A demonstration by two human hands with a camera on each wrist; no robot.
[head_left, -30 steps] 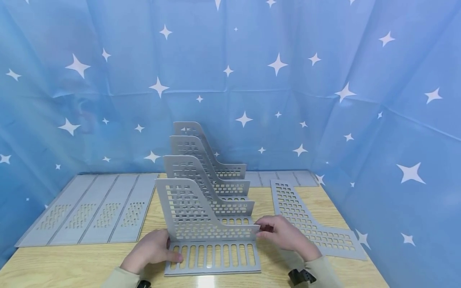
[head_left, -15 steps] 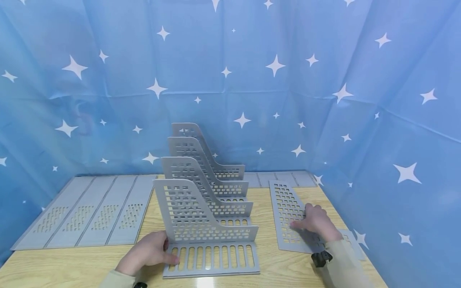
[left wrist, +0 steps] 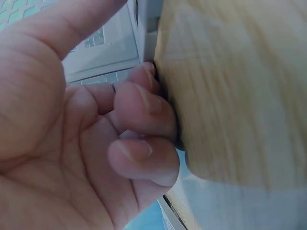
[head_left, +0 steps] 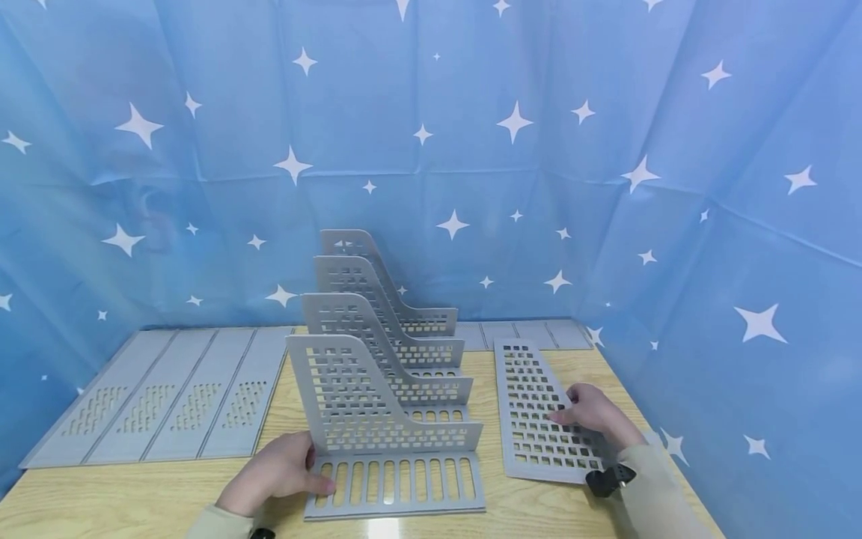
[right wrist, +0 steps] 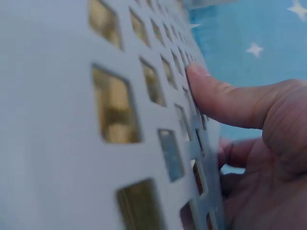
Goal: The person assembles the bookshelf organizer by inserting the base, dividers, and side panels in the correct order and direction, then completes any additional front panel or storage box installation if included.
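A grey file rack (head_left: 438, 428) with several upright, step-shaped dividers stands mid-table in the head view. My left hand (head_left: 279, 471) grips the left edge of its slotted base, thumb on top and fingers curled by the edge. To the right, my right hand (head_left: 594, 413) pinches a loose perforated side panel (head_left: 539, 470) by its sloping edge. In the right wrist view my thumb presses the near face of this panel (right wrist: 53, 124), and the other fingers go behind it. The panel is tilted, its left part raised off the table. My right forearm hides its lower right end.
A flat grey sheet (head_left: 161, 443) with creased sections and punched holes lies on the left of the wooden table (head_left: 101, 501). Another creased grey sheet (head_left: 498, 337) lies at the back right. A blue star-patterned curtain (head_left: 404, 90) hangs behind and along the right.
My right hand has left the rack's right side, moved right and taken hold of the loose panel, which has shifted and tilted up. My left hand stays at the rack's base.
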